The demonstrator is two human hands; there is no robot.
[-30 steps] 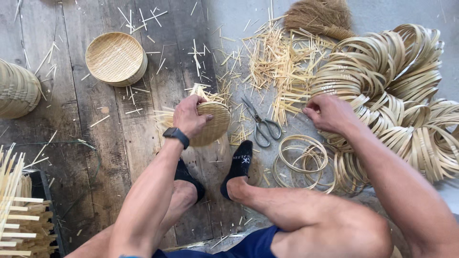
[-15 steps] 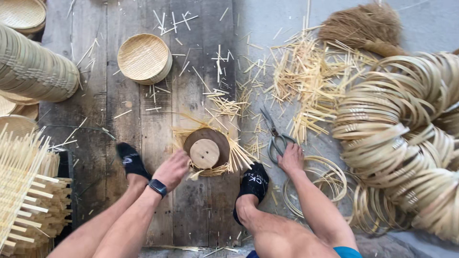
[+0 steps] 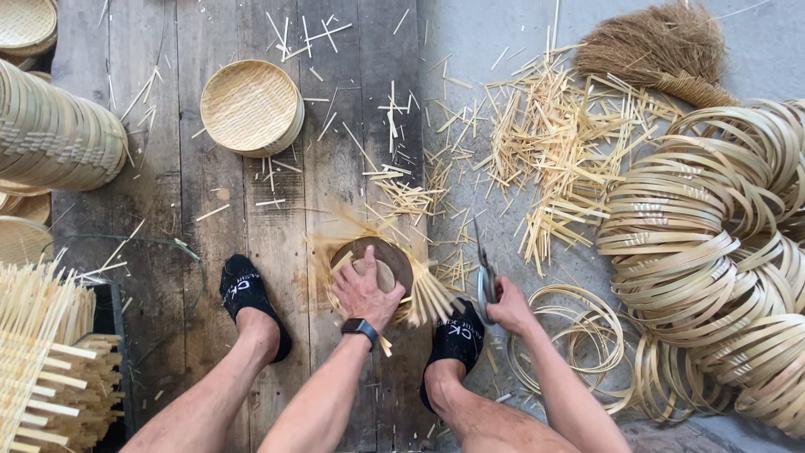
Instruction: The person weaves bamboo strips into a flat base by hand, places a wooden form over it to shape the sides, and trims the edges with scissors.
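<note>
- The left hand [image 3: 366, 292] lies spread, fingers apart, on a round wooden disc [image 3: 379, 262] and presses it down on an unfinished basket [image 3: 411, 289] whose loose strips stick out on all sides. It sits on the plank floor [image 3: 335, 126] between the two feet, near the seam with the grey floor.
- The right hand [image 3: 510, 306] is closed around the handles of the scissors [image 3: 485, 273], blades pointing away from the person, just right of the basket.
- Risk, as I judge it: if the left hand slips or eases, the disc can shift and the strips can spring loose; the blades are close to the right foot [image 3: 455, 340] and to the left fingers, so a careless cut can nick them or cut a strip too short.
- Count: one pair of scissors, one disc, two black socks, one finished basket [image 3: 250, 107] toward the far edge of the planks, one brush [image 3: 662, 50] at the far right.
- The stacked baskets at the left edge [image 3: 50, 138] and the hoops on the right [image 3: 713, 252] are too many to count.
</note>
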